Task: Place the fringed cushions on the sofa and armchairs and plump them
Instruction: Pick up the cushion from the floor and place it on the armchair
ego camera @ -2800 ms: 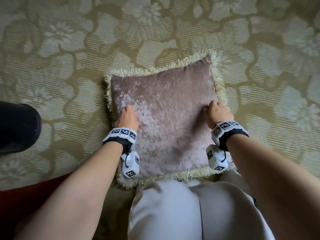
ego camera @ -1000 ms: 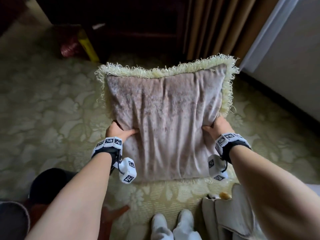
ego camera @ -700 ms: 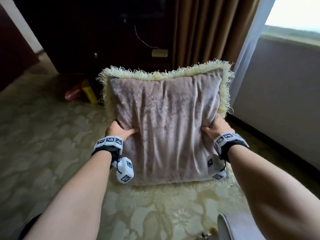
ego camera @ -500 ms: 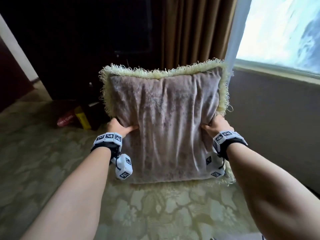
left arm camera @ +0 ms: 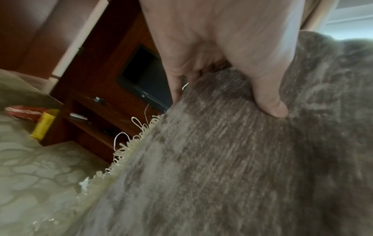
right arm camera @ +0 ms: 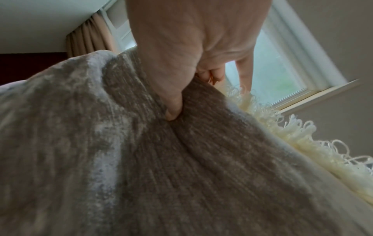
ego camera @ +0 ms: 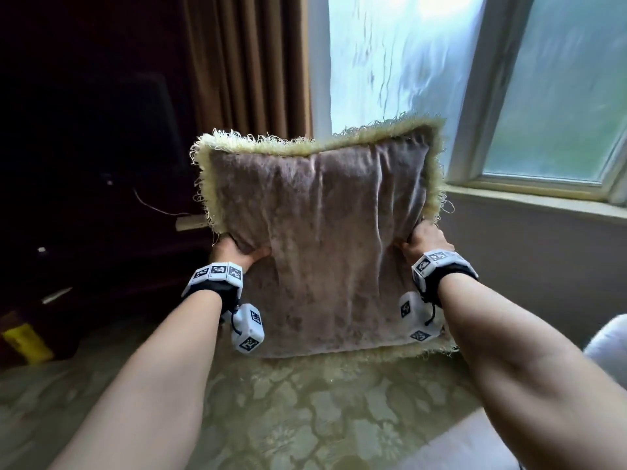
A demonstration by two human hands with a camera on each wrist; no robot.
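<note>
A square mauve velvet cushion (ego camera: 322,239) with a cream fringe hangs upright in the air in front of me, held at arm's length. My left hand (ego camera: 237,254) grips its left edge, thumb on the front face and fingers behind. My right hand (ego camera: 422,240) grips the right edge the same way. In the left wrist view the thumb (left arm camera: 270,102) presses into the cushion (left arm camera: 232,159). The right wrist view has the thumb (right arm camera: 173,108) dug into a fold of the cushion (right arm camera: 141,159), fingers behind the fringe. No sofa or armchair is plainly in view.
A dark wooden cabinet (ego camera: 84,164) with a screen stands at the left. Brown curtains (ego camera: 244,62) and a window (ego camera: 475,79) with a sill fill the back. Floral green carpet (ego camera: 305,418) lies below. A yellow object (ego camera: 23,340) sits at the far left. Something white (ego camera: 607,340) shows at the right edge.
The cushion has come up off the carpet, gripped by both hands at its sides. My view has risen and swung right, from the floor and cabinet to the window.
</note>
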